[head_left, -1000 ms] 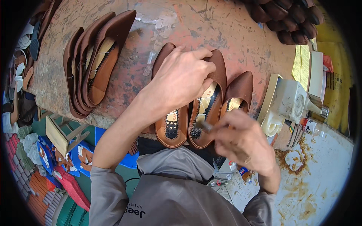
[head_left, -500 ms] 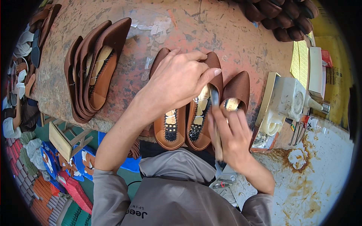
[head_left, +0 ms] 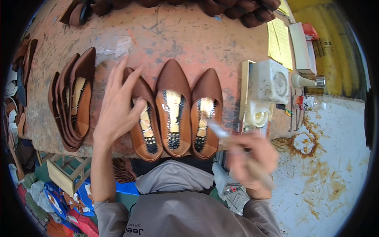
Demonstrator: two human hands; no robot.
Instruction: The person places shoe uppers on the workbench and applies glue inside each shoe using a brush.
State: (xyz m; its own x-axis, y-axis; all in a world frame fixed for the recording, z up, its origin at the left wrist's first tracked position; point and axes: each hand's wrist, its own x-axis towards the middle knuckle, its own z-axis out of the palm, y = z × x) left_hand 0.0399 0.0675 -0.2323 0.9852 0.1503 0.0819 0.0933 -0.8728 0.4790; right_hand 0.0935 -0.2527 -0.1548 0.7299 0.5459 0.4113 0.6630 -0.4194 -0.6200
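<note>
- Counter (head_left: 189, 37): a flat base for steady work; its reddish-brown surface looks worn and scuffed.
- Three brown shoes (head_left: 172, 79): side by side at the counter's near edge, toes pointing away. Bracing each one should help. Uppers look like textured fabric, tapering sharply; linings look smooth and tan.
- Nested shoes (head_left: 72, 102): off to the left, best kept clear of the strokes.
- Left hand (head_left: 117, 108): fingers spread apart over the leftmost shoe; whether they press, I cannot tell.
- Right hand (head_left: 254, 154): blurred, clamped on the brush (head_left: 217, 128), whose metal-looking collar points into the rightmost shoe; contact is unclear. Short strokes off the fabric rim seem neatest.
- Gold patches (head_left: 173, 103): shiny, bordered by dark, jagged edging.
</note>
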